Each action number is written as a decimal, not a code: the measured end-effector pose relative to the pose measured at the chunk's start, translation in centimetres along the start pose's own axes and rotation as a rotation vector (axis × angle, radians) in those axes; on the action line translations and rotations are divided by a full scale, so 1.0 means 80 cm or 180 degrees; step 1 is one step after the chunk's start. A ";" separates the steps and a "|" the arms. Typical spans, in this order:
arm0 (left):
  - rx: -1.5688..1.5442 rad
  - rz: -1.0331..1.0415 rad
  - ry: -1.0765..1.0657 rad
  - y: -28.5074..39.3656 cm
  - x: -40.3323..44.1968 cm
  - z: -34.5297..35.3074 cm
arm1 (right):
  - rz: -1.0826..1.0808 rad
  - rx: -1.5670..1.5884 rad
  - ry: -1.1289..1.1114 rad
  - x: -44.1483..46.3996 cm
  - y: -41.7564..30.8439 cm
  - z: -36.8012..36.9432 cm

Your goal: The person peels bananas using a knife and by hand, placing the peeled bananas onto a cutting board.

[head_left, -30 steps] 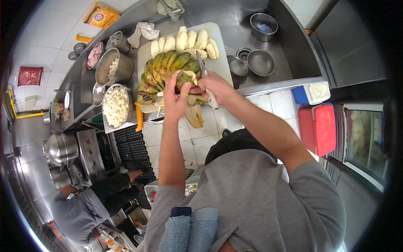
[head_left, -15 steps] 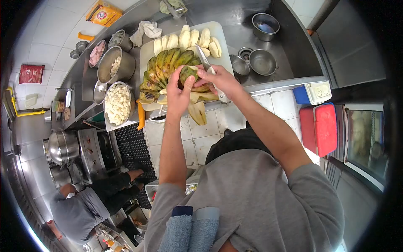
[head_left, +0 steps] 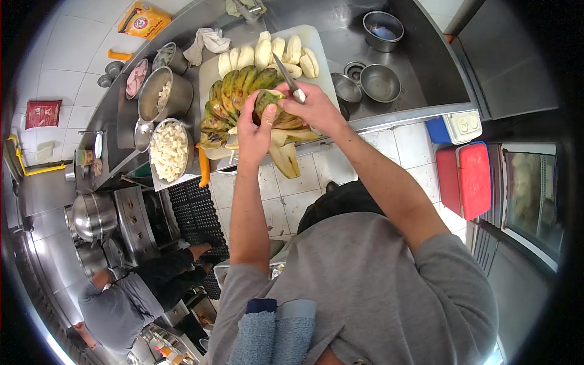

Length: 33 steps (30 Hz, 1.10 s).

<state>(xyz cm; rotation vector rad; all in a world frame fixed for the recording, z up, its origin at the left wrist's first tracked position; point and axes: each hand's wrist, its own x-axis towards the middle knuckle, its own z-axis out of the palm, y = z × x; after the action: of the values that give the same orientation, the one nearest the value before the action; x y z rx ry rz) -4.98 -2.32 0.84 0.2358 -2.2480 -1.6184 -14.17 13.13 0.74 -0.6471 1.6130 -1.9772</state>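
Observation:
My left hand (head_left: 254, 131) is wrapped round a green plantain (head_left: 267, 100) with part of its peel cut at the top. The knife (head_left: 287, 76) is in my right hand (head_left: 313, 108), blade pointing up and away, while the thumb and fingers touch the plantain's side. Under and behind my hands, a large bunch of green-yellow plantains (head_left: 231, 97) lies on the white cutting board (head_left: 313, 39). Several peeled plantains (head_left: 263, 53) line the board's far side. Strips of peel (head_left: 285, 159) hang over the near edge of the counter.
Left of the board are a bowl of cut pieces (head_left: 168, 152), a metal pot (head_left: 152, 109) and an orange-handled tool (head_left: 203, 165). Metal bowls (head_left: 380, 83) sit in the sink at right. A red cooler (head_left: 473, 181) stands lower right. Another person (head_left: 118, 307) is at lower left.
The knife in my right hand has tilted, its tip swinging to the left and its handle now mostly hidden by the hand. My left hand still holds the plantain.

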 end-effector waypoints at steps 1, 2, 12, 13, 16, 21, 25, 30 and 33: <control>0.0049 0.0066 0.0001 0.003 0.002 0.000 | 0.0094 0.0072 -0.0025 0.000 -0.003 0.000; 0.0099 0.0126 0.0002 0.007 0.002 0.000 | 0.0058 0.0029 0.0003 -0.002 -0.005 0.001; -0.0019 0.0177 0.0114 -0.002 0.003 0.002 | -0.0794 -0.0116 0.0249 0.012 0.035 0.010; -0.0034 0.0168 0.0115 -0.003 0.003 0.002 | -0.0848 -0.0074 0.0280 0.012 0.038 0.013; -0.0066 0.0168 0.0131 -0.007 0.004 0.002 | -0.0875 -0.0073 0.0510 0.011 0.038 0.021; -0.0123 0.0147 0.0174 -0.009 0.002 0.006 | -0.0860 -0.0361 0.0912 0.007 0.033 0.036; 0.0077 0.0276 0.0213 -0.011 0.003 0.006 | -0.0976 -0.0502 0.1023 0.005 0.033 0.040; 0.0042 0.0142 0.0218 -0.006 0.001 0.006 | -0.0996 -0.0420 0.1047 0.001 0.032 0.040; -0.0217 0.0094 0.0288 -0.005 0.002 0.003 | -0.1225 -0.0406 0.1016 0.000 0.036 0.039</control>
<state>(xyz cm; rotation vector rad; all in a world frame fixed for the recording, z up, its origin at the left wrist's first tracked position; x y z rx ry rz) -5.25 -2.27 0.43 0.2516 -2.1156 -1.6325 -11.88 10.31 -1.54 -0.7683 1.9322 -2.3642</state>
